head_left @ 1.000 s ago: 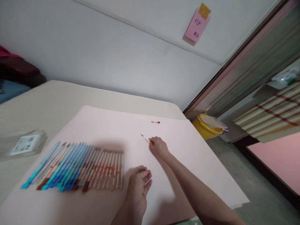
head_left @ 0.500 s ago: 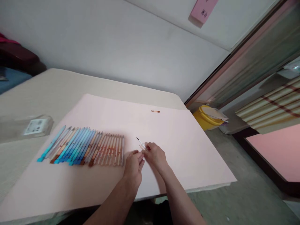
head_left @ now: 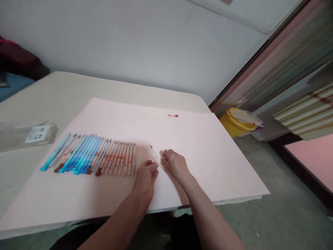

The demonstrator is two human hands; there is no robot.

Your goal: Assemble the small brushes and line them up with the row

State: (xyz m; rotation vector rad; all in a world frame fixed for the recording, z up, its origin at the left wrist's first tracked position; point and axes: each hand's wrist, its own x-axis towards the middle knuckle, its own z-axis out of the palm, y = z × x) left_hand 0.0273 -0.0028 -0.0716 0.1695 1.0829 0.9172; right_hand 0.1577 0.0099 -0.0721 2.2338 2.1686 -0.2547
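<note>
My right hand [head_left: 174, 163] is closed in a pinch around a thin white pen refill [head_left: 155, 151]. Its dark tip points away to the upper left. Close beside it, my left hand [head_left: 146, 175] has thumb and fingers curled against a pale, see-through pen barrel [head_left: 157, 161], which lies slanted between the two hands. Part of the barrel is hidden by the fingers. Left of my hands, a row of several pens [head_left: 91, 154] lies side by side, blue and brown at one end and pale with reddish prints at the other.
A pink sheet [head_left: 213, 166] covers much of the pale table [head_left: 125, 88]. A short brown-and-clear pen piece [head_left: 173, 115] lies toward the back. At left is a clear plastic bag [head_left: 15, 137] with a white label. Beyond the right edge stands a yellow bucket [head_left: 231, 125].
The right hand and refill have drawn slightly apart from the left hand, showing more of the pale barrel between them. The view has shifted a little.
</note>
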